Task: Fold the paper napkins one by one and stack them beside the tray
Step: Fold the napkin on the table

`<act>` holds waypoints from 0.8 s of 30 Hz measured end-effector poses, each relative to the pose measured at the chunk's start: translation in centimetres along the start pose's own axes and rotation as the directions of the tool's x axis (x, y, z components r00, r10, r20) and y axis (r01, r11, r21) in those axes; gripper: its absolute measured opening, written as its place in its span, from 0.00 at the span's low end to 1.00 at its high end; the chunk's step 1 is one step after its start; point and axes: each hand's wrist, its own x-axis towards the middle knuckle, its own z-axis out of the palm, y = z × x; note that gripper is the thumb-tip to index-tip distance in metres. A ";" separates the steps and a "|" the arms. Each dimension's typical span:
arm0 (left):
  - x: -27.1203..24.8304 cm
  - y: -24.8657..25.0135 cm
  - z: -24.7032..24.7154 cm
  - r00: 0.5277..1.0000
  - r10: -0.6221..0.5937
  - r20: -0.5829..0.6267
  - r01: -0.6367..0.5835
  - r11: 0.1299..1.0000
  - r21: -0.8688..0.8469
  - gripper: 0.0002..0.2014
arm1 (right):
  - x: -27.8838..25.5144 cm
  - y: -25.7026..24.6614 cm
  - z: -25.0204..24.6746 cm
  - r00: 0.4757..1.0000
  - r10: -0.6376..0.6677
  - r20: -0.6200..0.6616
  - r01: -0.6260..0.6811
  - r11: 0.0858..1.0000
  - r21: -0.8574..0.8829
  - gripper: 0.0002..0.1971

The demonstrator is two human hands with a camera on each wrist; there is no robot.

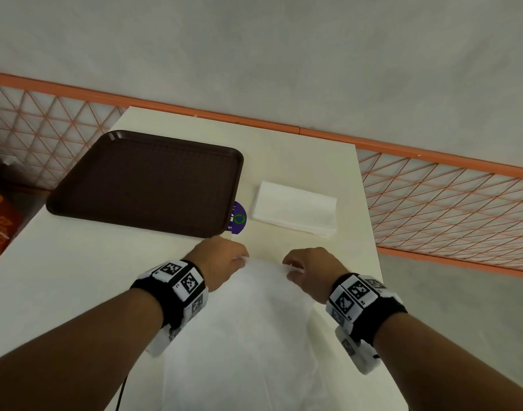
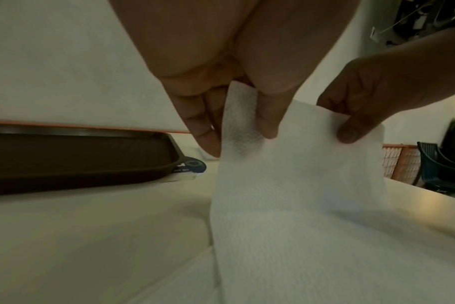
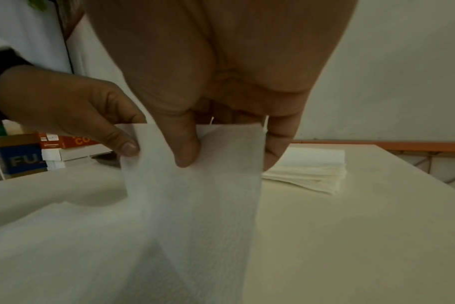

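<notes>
Both hands' grip pinches napkin far edge, lifted off table.

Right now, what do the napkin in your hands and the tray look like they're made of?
Napkin: thin white tissue paper, matte, with a fine embossed texture; it drapes limply from both hands' grip, left hand and right hand. Tray: dark brown, probably moulded plastic, with a raised rounded rim and a fine grid-textured floor that shows a dull sheen.

Blue box: letters "FU", the rest cut off. Orange box: "CO", partly hidden. Purple sticker: print too small to read.
</notes>
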 end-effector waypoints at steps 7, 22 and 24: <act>-1.0 0.0 0.0 0.999 -0.007 -0.032 0.009 0.999 0.050 0.15 | -0.7 0.1 -0.5 0.996 -0.007 -0.087 -0.001 0.996 -0.088 0.08; -4.0 0.9 3.4 0.960 0.279 0.024 -0.277 0.929 0.246 0.13 | -5.1 -0.1 5.9 0.984 -0.090 0.153 0.115 0.980 -0.162 0.20; -4.4 2.0 4.1 0.948 0.316 0.036 -0.306 0.874 0.376 0.08 | -5.0 0.1 6.1 0.992 -0.086 0.087 0.097 0.987 -0.129 0.23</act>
